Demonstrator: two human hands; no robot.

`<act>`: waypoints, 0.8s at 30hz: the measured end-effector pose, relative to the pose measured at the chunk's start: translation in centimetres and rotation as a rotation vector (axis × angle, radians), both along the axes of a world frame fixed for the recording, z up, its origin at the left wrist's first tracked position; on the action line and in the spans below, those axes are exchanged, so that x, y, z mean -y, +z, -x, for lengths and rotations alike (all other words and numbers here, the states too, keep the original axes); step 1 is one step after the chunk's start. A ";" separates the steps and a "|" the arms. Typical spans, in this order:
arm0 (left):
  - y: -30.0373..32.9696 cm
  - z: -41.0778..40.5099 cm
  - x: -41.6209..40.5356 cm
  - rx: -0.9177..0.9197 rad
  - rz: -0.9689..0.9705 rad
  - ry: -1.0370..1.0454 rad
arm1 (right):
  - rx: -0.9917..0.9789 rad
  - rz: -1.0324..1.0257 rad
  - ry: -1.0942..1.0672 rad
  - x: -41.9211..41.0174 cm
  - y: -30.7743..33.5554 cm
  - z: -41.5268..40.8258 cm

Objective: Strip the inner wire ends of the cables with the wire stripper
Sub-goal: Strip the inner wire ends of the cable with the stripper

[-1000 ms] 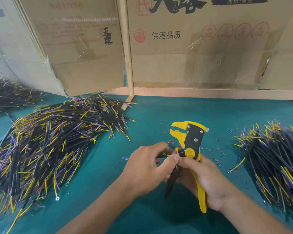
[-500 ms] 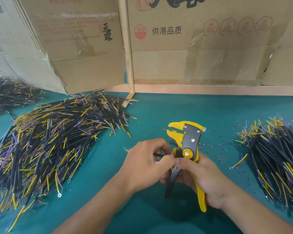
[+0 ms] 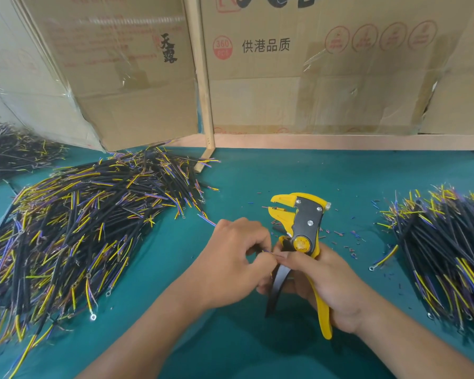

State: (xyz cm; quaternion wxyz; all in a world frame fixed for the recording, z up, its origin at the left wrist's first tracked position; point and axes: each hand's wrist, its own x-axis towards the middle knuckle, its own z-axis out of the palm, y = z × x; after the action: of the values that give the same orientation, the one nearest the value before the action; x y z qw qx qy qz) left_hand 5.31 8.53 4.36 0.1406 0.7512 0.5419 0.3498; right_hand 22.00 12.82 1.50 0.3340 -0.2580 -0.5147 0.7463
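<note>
My right hand (image 3: 323, 285) grips the handles of a yellow and black wire stripper (image 3: 303, 231), which stands upright with its jaws pointing left. My left hand (image 3: 230, 261) pinches a thin cable (image 3: 207, 220) at the fingertips, right beside the stripper's pivot; its blue and purple end sticks out behind the hand. Fingers of both hands touch around the cable's inner wires. The stripper's jaws stand slightly apart with a small bit of insulation in them.
A large pile of black cables (image 3: 74, 236) with yellow and purple wires lies on the left of the teal table (image 3: 257, 176). Another pile (image 3: 446, 247) lies at the right. Insulation scraps (image 3: 348, 242) litter the mat. Cardboard boxes (image 3: 312, 64) stand behind.
My hands and the stripper stay in about the same place. My left hand's fingers have shifted on the cable and now work its wires at my right thumb.
</note>
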 end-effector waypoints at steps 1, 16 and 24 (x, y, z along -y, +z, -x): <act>0.0 0.0 0.0 -0.026 -0.002 -0.016 | -0.007 0.001 0.009 0.0 0.0 0.0; -0.4 -0.5 0.2 0.106 0.026 -0.003 | -0.071 0.076 -0.004 -0.4 0.0 -0.4; -0.7 0.2 -0.2 0.110 -0.008 -0.002 | -0.094 0.154 -0.058 -0.7 0.3 -0.4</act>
State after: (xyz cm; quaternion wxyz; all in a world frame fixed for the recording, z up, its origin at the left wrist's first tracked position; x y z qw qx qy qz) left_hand 5.15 8.72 3.70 0.1675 0.7318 0.5312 0.3927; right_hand 22.39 13.51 1.83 0.3583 -0.2622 -0.4318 0.7851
